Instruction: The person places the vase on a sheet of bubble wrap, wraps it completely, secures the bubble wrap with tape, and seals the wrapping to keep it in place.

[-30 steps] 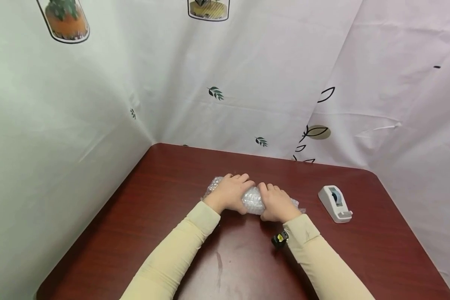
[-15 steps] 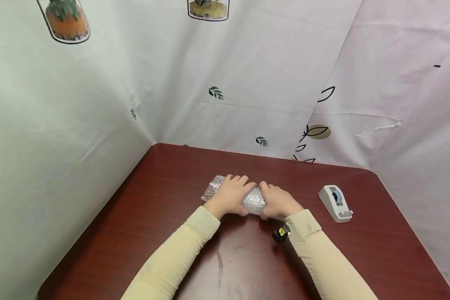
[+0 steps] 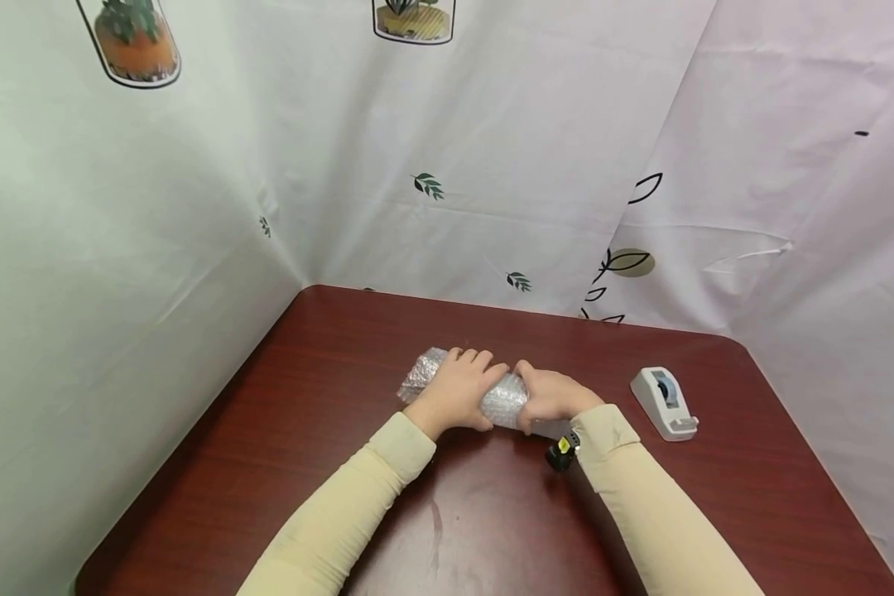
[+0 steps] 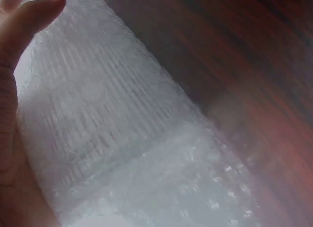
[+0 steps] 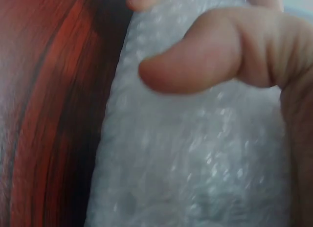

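Note:
A long bundle of clear bubble wrap [image 3: 504, 401] lies across the table in front of me; what it encloses cannot be made out. My left hand [image 3: 459, 389] grips it left of the middle, thumb on the near side and fingers over the far side. Close by, my right hand [image 3: 555, 396] grips the bundle's right part. In the left wrist view the bubble wrap [image 4: 107, 114] shows fine ridges and a folded layer. The right wrist view has my right thumb [image 5: 195, 60] lying across the bubble wrap [image 5: 186, 158].
On the right of the dark red wooden table [image 3: 328, 331] stands a white tape dispenser [image 3: 665, 404] with a roll of tape. White printed cloth [image 3: 477, 165] hangs behind the table and along its sides. A small black device [image 3: 561, 452] sits at my right wrist.
My right hand and wrist have turned slightly on the bundle, the forearm shifting a little up and right. More of the bundle's left end shows. The left hand has stayed almost still.

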Demonstrator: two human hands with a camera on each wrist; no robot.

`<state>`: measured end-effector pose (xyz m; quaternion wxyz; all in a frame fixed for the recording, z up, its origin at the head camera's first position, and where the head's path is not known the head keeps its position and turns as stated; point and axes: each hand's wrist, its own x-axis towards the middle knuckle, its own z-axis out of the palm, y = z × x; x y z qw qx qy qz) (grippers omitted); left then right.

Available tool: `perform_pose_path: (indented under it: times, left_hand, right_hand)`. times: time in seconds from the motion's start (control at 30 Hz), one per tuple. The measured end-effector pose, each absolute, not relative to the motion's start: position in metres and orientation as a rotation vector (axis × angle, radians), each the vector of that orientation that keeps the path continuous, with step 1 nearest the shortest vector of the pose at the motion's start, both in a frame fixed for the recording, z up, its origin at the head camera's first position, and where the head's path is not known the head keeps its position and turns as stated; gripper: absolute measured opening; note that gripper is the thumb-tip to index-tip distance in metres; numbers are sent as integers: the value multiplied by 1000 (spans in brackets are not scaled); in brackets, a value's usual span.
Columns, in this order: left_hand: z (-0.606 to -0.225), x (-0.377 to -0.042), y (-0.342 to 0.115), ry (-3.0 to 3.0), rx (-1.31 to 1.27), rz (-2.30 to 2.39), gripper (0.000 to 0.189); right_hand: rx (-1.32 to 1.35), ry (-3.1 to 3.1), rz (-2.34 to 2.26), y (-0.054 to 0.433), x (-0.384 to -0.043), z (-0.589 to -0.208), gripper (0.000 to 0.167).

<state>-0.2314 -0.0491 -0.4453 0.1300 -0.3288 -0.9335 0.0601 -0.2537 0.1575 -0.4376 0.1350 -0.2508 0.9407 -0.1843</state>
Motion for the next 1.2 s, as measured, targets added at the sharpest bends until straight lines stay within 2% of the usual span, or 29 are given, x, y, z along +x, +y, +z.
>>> perform_pose_path:
  times: [0.5, 0.83, 1.03, 1.2]
  left_hand:
    - [-452, -227, -48, -2634, -880, 201, 99]
    - [-448, -231, -44, -2685, -862, 185, 88]
    - [-444, -233, -44, -2732, -864, 177, 88]
    - [-441, -236, -43, -2781, -863, 147, 86]
  right_hand:
    - [-658, 2577, -647, 162, -268, -439, 80]
    - [-637, 2521, -726, 165, -271, -440, 76]
    - [-707, 2585, -661, 163, -267, -437, 82]
    - [-891, 2777, -585, 168, -254, -436, 81]
